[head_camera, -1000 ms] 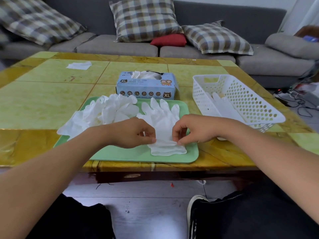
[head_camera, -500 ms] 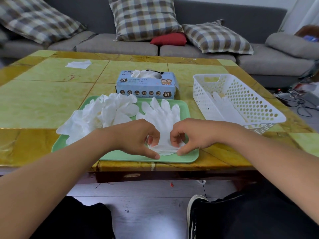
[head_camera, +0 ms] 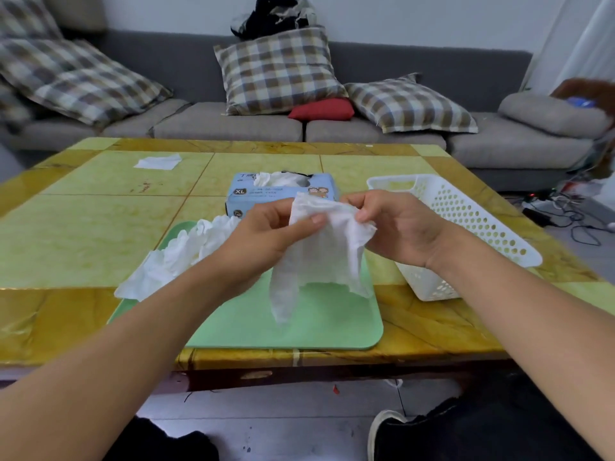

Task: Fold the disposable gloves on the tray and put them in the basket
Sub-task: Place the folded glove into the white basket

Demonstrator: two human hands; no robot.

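While left hand (head_camera: 269, 234) and right hand (head_camera: 396, 227) pinch thin white disposable glove (head_camera: 316, 257) by top edge, lifted above flat green plastic tray (head_camera: 319, 331) on desk: fold evenly; white perforated basket (head_camera: 466, 207) just right.

Yellow-green tiled table (head_camera: 100, 234) with gold-brown border. Green tray (head_camera: 319, 331) sits at its near edge. Behind the tray: blue glove box (head_camera: 246, 197). Right of the tray: white perforated basket (head_camera: 466, 211), just beside it. Far left behind the tray, well apart: white tissue (head_camera: 158, 161), lying flat.
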